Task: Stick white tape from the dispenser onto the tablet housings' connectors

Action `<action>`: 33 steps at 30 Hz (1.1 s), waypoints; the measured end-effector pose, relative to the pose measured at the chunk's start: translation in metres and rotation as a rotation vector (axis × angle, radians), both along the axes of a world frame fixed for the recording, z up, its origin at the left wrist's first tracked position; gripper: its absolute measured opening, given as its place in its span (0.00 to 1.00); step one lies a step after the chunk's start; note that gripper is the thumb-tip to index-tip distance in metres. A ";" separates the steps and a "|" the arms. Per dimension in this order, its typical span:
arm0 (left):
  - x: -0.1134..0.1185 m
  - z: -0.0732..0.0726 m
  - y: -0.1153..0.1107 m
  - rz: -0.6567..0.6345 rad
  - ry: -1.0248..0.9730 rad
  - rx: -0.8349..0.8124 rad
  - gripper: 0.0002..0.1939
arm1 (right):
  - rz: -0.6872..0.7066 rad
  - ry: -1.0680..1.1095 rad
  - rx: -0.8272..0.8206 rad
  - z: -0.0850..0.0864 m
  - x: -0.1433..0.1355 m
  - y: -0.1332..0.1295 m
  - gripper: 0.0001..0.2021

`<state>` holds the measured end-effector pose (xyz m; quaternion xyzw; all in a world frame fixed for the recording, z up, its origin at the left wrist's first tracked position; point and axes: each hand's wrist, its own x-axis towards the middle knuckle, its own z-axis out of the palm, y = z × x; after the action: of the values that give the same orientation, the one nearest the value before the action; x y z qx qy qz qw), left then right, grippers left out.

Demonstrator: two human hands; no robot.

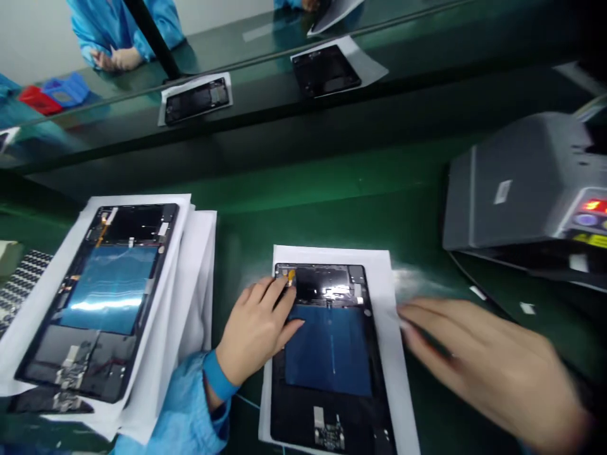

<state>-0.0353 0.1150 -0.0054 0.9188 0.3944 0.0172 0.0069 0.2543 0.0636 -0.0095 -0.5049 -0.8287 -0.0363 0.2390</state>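
An opened tablet [327,354] lies face down on a white paper sheet [379,272], its inner parts and a dark blue panel exposed. My left hand [256,325] rests flat over its upper left edge, fingers stretched onto the frame near a small yellow-orange piece [291,275]. A blue band circles that wrist. To the right of the sheet, my right hand [484,360] is smeared by motion. Its thumb and fingertips come together in a pinch beside the paper's edge; whatever they hold is too blurred to name.
Another opened tablet [114,284] tops a stack of paper sheets [196,284] at left. A grey machine [512,183] with a lit red display stands at right, small white pieces [527,308] near it. Behind, a belt [256,82] carries tablets; a person's hands [116,60] rest beyond.
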 end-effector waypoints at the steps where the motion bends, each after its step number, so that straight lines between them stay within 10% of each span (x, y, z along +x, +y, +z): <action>1: 0.000 -0.003 0.003 0.004 0.004 -0.001 0.24 | 0.070 0.026 0.026 0.001 -0.025 0.013 0.05; 7: -0.003 -0.017 0.009 0.028 -0.092 -0.056 0.32 | 0.082 0.069 0.048 -0.022 -0.101 0.080 0.05; 33: -0.003 -0.027 0.002 0.111 -0.307 -0.087 0.25 | 0.123 -0.119 0.015 -0.031 -0.114 0.081 0.06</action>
<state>-0.0386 0.1171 -0.0321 0.8809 0.4394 0.1406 0.1056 0.1400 0.1447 -0.0406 -0.4480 -0.8706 -0.0576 0.1948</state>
